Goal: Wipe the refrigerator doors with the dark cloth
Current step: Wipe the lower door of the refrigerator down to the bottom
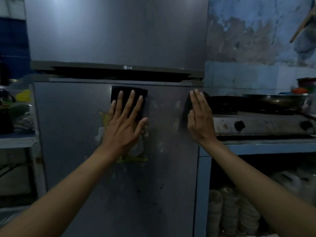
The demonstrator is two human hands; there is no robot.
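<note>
Under left hand (125, 122): dark cloth (129, 100), upright.

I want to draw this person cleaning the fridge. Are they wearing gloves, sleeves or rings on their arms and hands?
No gloves. The left hand and the right hand are both bare, and both forearms are bare as far as the picture shows, so no sleeves are in view. I see no rings, watch or bracelets, though the light is dim. The fingers look long and slim, with short nails.

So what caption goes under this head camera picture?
Left hand presses dark cloth flat on lower fridge door; right hand rests alongside.
</note>
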